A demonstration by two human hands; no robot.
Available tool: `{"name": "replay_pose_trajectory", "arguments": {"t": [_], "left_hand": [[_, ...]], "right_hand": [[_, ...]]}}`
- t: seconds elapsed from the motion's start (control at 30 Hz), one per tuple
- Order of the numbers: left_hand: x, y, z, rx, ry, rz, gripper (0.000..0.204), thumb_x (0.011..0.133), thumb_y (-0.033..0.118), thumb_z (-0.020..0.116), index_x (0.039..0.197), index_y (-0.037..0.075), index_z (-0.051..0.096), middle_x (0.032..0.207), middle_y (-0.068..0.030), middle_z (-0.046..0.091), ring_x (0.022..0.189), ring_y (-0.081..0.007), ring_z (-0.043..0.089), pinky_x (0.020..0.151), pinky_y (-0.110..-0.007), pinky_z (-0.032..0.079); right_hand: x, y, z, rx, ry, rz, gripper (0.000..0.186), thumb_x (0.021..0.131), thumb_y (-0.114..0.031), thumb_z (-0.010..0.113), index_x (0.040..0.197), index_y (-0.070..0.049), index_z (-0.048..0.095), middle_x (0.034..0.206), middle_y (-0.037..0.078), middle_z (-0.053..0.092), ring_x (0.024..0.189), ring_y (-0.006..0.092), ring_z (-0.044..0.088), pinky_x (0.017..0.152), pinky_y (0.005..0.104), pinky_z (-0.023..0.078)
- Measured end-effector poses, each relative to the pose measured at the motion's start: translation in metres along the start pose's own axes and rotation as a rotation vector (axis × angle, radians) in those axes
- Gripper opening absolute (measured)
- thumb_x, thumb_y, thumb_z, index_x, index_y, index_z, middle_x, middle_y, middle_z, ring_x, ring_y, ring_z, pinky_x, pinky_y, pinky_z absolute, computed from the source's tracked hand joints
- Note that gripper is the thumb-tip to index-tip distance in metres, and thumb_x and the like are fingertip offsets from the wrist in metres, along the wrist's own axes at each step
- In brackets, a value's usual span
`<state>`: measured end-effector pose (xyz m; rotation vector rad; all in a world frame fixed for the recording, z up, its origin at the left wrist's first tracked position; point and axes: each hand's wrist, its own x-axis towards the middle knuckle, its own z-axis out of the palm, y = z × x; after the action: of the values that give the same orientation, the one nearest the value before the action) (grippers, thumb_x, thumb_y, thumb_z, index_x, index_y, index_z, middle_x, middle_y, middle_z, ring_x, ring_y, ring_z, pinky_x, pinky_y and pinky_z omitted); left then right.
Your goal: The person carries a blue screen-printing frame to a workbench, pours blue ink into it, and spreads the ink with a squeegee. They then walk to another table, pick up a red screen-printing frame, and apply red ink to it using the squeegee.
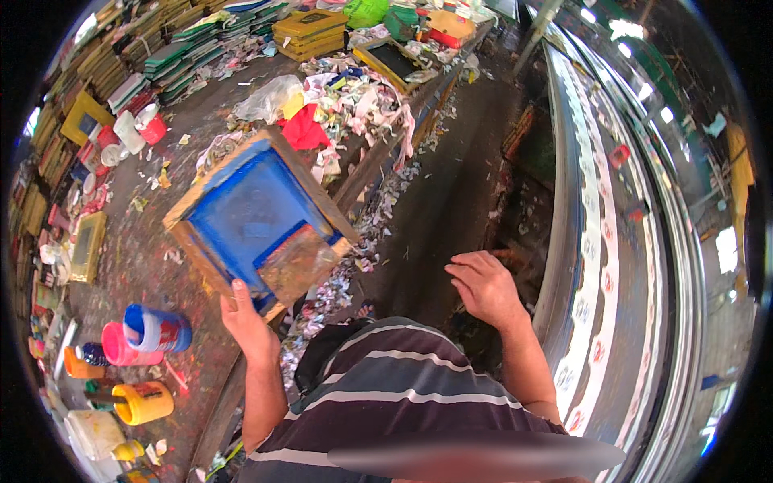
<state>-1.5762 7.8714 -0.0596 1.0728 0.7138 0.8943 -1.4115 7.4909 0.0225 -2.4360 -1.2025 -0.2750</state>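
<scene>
My left hand (248,320) grips the lower edge of a screen printing frame (241,193), its thumb lying over the wood. The frame is tilted above the table's edge, with wooden sides and a blue-stained mesh. A brown, paint-stained flat piece (296,262) with a blue edge sits in its lower right corner; I cannot tell if it is loose. My right hand (485,288) hovers over the aisle with nothing in it, its fingers stretched out and slightly bent.
On the left table (201,298) stand a blue tub (165,328), a pink tub (121,344) and a yellow mug (145,402). Rags (362,109) heap up beyond the frame. At the right runs a long table with printed white strips (592,266). Scraps litter the aisle's edge.
</scene>
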Motion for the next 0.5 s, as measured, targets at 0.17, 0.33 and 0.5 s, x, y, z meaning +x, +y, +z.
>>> {"name": "replay_pose_trajectory", "arguments": {"t": [0.17,0.33,0.5], "left_hand": [[0.065,-0.012,0.021,0.090,0.167,-0.015,0.037,0.116,0.037,0.069,0.132,0.004,0.068,0.121,-0.0048,0.073,0.107,-0.0160,0.068,0.096,-0.037,0.055],[0.087,-0.006,0.031,0.018,0.320,0.026,0.042,0.115,0.041,0.069,0.133,0.003,0.067,0.123,-0.0079,0.073,0.104,-0.0210,0.073,0.095,-0.039,0.060],[0.093,-0.007,0.059,-0.003,0.476,0.089,0.047,0.115,0.043,0.069,0.138,0.002,0.065,0.126,-0.0113,0.074,0.109,-0.0262,0.076,0.087,-0.044,0.067]], "right_hand": [[0.075,0.075,0.028,0.012,-0.138,-0.061,0.031,0.086,-0.006,0.084,0.117,-0.005,0.080,0.126,0.013,0.074,0.117,0.0371,0.071,0.103,0.0485,0.059],[0.152,0.141,0.079,0.048,-0.168,-0.100,0.031,0.087,-0.008,0.083,0.118,-0.004,0.080,0.126,0.015,0.073,0.121,0.0384,0.069,0.106,0.0491,0.057],[0.266,0.204,0.123,0.036,-0.133,-0.223,0.033,0.088,-0.009,0.083,0.121,-0.004,0.078,0.127,0.017,0.073,0.124,0.0392,0.068,0.109,0.0501,0.056]]}}
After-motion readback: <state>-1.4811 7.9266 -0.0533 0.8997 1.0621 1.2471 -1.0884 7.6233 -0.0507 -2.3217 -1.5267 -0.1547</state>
